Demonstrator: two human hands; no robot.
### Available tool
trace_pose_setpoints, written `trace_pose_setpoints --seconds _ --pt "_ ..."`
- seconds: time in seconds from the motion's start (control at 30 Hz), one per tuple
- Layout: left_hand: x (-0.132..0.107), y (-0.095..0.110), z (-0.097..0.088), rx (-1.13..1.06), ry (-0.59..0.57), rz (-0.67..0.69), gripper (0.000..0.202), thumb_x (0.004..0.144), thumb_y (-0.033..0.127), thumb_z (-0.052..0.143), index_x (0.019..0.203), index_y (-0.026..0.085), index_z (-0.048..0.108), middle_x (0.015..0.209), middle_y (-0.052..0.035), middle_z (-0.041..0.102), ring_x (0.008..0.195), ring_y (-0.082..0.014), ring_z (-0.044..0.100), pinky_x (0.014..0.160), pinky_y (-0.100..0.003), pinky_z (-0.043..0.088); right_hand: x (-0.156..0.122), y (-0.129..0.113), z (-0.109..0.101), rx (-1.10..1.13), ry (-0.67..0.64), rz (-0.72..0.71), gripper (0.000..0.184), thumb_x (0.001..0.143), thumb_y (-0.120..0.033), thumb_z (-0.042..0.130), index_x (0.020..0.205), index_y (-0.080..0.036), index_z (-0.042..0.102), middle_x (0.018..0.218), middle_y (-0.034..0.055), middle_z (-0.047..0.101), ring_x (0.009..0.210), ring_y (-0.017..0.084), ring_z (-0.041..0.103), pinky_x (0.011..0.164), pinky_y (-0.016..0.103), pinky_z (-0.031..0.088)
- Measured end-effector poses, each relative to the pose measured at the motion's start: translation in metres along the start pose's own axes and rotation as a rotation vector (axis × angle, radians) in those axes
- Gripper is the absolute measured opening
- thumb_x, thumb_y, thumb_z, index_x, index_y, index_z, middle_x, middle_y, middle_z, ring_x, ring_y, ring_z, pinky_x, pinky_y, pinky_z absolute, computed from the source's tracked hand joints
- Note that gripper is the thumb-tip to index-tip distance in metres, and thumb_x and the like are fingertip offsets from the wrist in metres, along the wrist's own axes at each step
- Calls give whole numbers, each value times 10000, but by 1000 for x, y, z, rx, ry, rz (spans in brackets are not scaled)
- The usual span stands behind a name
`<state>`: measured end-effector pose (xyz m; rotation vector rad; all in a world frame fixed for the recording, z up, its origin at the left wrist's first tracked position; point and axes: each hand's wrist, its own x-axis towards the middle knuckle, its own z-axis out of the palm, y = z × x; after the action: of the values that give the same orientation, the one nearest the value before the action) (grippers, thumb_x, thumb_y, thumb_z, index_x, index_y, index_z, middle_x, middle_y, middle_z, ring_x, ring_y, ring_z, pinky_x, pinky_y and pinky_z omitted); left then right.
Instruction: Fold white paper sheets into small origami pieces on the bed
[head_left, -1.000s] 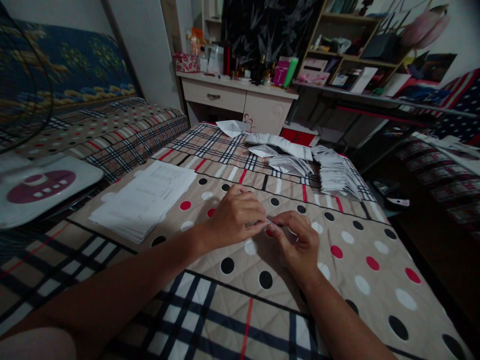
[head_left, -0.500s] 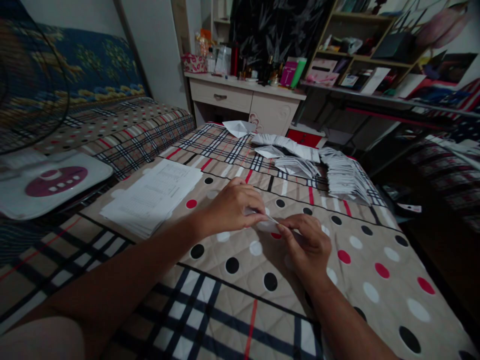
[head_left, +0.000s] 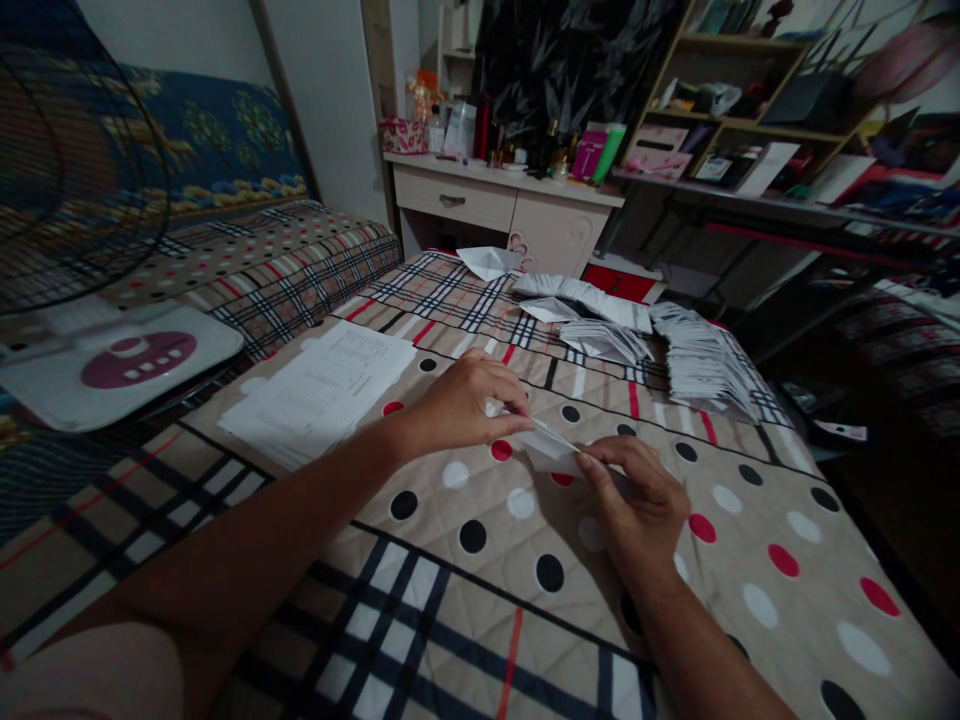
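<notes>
A small folded white paper piece (head_left: 551, 445) lies between my two hands on a quilted bedspread (head_left: 465, 600) with plaid bands and polka dots. My left hand (head_left: 469, 400) pinches its left end with closed fingers. Closed as well, my right hand (head_left: 637, 500) grips the right end with thumb and fingertips. To the left lies a stack of printed white sheets (head_left: 322, 390). Further back sit piles of folded white paper pieces (head_left: 697, 365) and a few larger folded sheets (head_left: 487, 262).
A fan base with a purple control panel (head_left: 120, 365) and its wire guard stand at the left. A sofa with patterned cushions lies behind it. A cluttered dresser (head_left: 510, 205) and shelves line the back wall. The bed edge drops off at the right.
Both hands have drawn slightly apart, and more of the white paper shows between them. The view has shifted a little, so the scene sits further right in the picture.
</notes>
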<state>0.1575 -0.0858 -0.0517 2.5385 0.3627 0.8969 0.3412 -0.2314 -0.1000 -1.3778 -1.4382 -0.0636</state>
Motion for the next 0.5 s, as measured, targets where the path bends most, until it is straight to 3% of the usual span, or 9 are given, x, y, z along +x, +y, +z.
trace_pose_setpoints --seconds 0.27,0.5 --pt "1 1 -1 -211 3 -72 58 757 184 728 701 168 727 759 -34 750 706 -132 682 720 -263 507 1 -1 1 0 13 -42 84 833 -171 701 769 -223 680 745 -4 669 734 179 613 775 372 436" --pt "-2 3 -2 -197 18 -235 70 722 179 743 670 160 699 675 -13 715 622 -113 640 612 -231 468 1 0 0 6 5 -48 76 835 -169 690 778 -219 681 746 1 667 732 185 611 778 384 430"
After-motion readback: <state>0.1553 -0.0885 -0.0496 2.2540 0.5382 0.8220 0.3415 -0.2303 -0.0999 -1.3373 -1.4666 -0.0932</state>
